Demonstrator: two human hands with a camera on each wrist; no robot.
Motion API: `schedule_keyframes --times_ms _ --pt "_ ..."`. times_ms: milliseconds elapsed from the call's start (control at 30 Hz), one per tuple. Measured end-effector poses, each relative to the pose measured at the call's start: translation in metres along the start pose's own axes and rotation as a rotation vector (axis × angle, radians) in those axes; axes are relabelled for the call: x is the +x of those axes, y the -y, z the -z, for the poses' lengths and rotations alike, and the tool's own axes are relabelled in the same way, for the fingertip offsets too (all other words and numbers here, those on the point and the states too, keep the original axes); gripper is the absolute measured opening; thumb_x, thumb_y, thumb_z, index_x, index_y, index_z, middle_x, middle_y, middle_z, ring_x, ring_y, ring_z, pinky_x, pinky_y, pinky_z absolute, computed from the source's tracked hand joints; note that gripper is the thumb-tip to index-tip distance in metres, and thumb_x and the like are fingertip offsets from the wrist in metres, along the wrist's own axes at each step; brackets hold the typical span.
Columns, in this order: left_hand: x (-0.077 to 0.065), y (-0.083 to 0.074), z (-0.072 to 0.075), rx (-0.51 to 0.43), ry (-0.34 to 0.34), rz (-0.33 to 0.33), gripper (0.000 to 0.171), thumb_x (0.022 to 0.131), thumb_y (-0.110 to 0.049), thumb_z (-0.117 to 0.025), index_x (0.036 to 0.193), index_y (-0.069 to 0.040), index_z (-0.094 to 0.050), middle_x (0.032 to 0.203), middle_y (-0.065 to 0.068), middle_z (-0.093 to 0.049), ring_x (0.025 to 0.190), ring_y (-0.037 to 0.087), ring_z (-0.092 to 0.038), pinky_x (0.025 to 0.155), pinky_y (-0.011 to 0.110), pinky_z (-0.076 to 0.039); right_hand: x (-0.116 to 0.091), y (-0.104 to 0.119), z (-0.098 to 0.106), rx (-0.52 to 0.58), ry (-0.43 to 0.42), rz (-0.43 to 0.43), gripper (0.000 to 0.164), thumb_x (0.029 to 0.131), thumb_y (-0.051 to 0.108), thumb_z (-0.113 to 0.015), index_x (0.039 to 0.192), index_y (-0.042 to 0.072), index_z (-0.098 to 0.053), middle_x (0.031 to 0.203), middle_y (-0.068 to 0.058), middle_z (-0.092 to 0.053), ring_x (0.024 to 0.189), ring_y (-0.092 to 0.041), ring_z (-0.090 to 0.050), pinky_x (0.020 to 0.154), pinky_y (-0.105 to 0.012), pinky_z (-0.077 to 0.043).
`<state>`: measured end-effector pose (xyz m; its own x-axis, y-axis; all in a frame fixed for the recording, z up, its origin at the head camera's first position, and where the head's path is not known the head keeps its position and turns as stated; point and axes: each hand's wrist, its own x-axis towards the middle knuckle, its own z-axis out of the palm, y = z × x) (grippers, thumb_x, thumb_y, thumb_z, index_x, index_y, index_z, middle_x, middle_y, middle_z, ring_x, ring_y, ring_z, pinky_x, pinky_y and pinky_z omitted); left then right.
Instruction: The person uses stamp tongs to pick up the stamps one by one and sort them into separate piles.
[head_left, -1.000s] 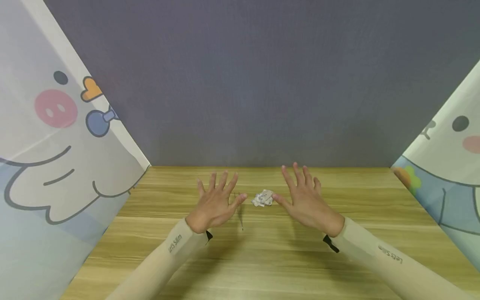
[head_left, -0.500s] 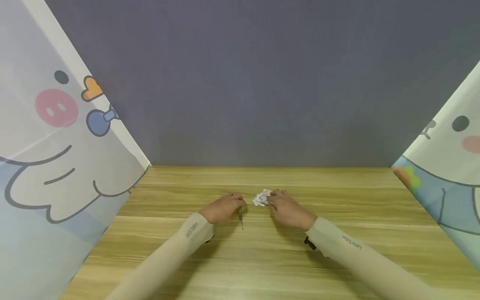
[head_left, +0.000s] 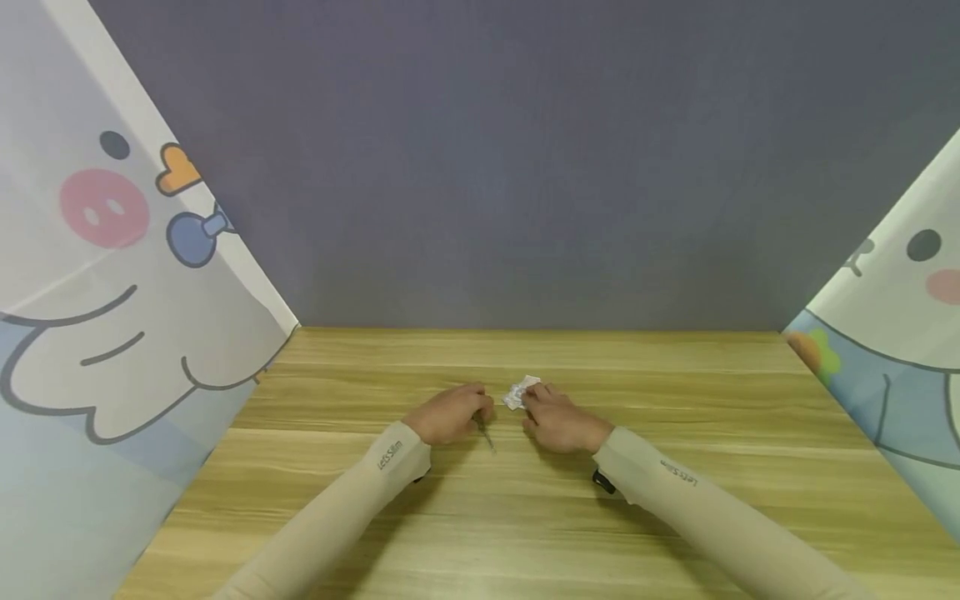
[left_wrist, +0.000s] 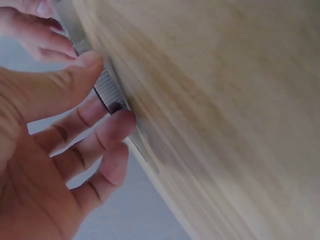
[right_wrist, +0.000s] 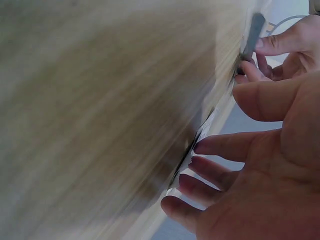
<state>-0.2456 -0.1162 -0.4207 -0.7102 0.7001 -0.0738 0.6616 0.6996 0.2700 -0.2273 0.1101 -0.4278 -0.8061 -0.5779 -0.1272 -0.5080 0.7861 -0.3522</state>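
Note:
A thin metal tool with a knurled collar and a pointed tip lies low over the wooden table. My left hand pinches it between thumb and fingers. Just to the right sits a small crumpled white packet. My right hand rests on its near side. In the right wrist view, its fingertips press the packet's thin edge against the table, with the thumb held apart. The left hand with the tool shows beyond.
A grey wall closes the back of the table. Cartoon-printed curtains hang at the left and the right. Beige sleeves cover both forearms.
Both hands came down from raised and spread to the table. The left took hold of the metal tool, the right settled on the packet, and both drew slightly nearer.

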Motion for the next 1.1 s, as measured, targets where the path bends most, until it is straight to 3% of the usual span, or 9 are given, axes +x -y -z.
schedule_keyframes --times_ms 200,400,600,767,933,1100 --pt "-0.001 0.004 0.009 0.016 -0.152 -0.017 0.015 0.087 -0.007 -0.068 0.098 -0.014 -0.06 0.094 -0.005 -0.053 0.08 0.011 -0.056 0.07 0.025 -0.048 0.001 -0.003 -0.003 -0.011 0.012 -0.003 0.052 0.102 0.025 -0.042 0.145 -0.002 -0.032 0.151 -0.014 -0.025 0.138 -0.034 -0.02 0.108 -0.051 -0.021" --pt "-0.003 0.009 0.022 -0.007 -0.315 0.004 0.011 0.091 -0.006 -0.063 0.094 -0.011 -0.055 0.09 -0.005 -0.052 0.075 0.009 -0.054 0.065 0.023 -0.047 0.002 -0.007 -0.002 0.007 -0.001 0.026 0.05 0.101 0.022 -0.045 0.144 -0.001 -0.034 0.15 -0.015 -0.026 0.137 -0.033 -0.023 0.105 -0.055 -0.024" --pt "-0.006 0.01 0.034 -0.216 -0.508 0.071 0.009 0.092 -0.004 -0.061 0.093 -0.008 -0.053 0.087 -0.001 -0.056 0.077 0.011 -0.059 0.063 0.023 -0.05 0.001 -0.01 -0.001 0.006 -0.018 0.066 0.046 0.101 0.014 -0.046 0.142 -0.003 -0.037 0.142 -0.017 -0.033 0.128 -0.032 -0.031 0.102 -0.05 -0.031" --pt "-0.005 0.012 0.032 -0.366 -0.512 0.151 0.006 0.093 -0.005 -0.059 0.094 -0.007 -0.053 0.087 0.001 -0.058 0.079 0.013 -0.061 0.066 0.024 -0.051 0.001 -0.013 0.0 -0.004 -0.037 0.086 0.044 0.1 0.012 -0.047 0.14 -0.005 -0.04 0.137 -0.017 -0.037 0.122 -0.031 -0.036 0.099 -0.046 -0.034" --pt "-0.005 0.017 0.023 -0.359 -0.453 0.193 0.008 0.093 -0.007 -0.06 0.093 -0.008 -0.052 0.084 0.0 -0.057 0.077 0.012 -0.059 0.064 0.024 -0.05 0.002 -0.014 0.001 -0.001 -0.046 0.092 0.041 0.1 0.011 -0.047 0.138 -0.003 -0.044 0.137 -0.015 -0.042 0.126 -0.031 -0.038 0.103 -0.046 -0.031" --pt "-0.005 0.019 0.018 -0.317 -0.467 0.173 0.008 0.09 -0.004 -0.063 0.09 -0.008 -0.056 0.089 0.001 -0.058 0.078 0.012 -0.06 0.065 0.023 -0.05 0.002 -0.015 0.002 0.001 -0.031 0.085 0.041 0.1 0.012 -0.046 0.139 0.0 -0.044 0.14 -0.013 -0.041 0.13 -0.031 -0.035 0.105 -0.049 -0.027"
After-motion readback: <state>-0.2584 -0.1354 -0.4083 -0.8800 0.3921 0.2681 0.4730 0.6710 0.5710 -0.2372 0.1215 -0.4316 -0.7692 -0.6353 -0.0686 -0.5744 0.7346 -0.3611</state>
